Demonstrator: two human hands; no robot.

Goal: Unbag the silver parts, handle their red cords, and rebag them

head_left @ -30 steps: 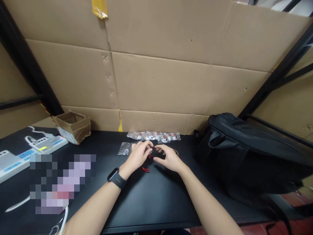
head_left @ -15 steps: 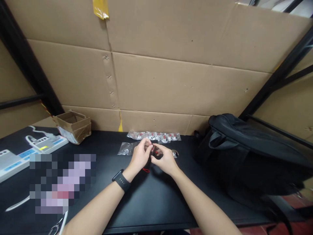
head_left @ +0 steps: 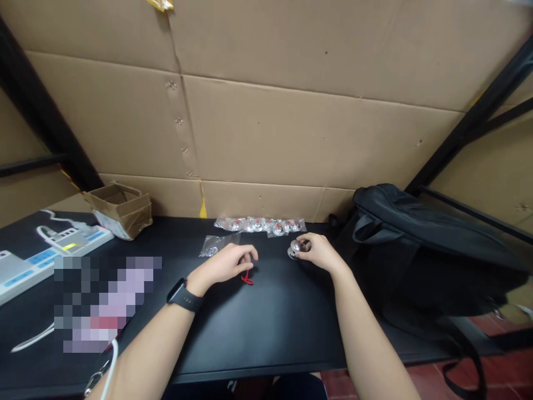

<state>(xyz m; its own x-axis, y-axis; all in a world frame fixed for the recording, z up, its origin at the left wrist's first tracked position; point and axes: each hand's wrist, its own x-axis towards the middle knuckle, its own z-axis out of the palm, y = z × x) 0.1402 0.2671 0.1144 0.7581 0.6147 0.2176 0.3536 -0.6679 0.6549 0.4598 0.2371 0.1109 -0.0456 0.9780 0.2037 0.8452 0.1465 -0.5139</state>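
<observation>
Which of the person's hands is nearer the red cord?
Left. The left hand is close beside the red cord; the right hand is farther off, to its right.

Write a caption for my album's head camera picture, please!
Right hand holds a shiny metal disc, left hand near a red cord, plastic-wrapped discs behind.

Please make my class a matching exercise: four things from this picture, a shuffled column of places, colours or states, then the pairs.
1. Upper metal disc
2. Looped cord
3. Cardboard box
4. Dark watch

A. red, close to the left hand
B. strapped around the left wrist
C. gripped by the right hand
D. open at the top

Pairs: 1-C, 2-A, 3-D, 4-B
</observation>
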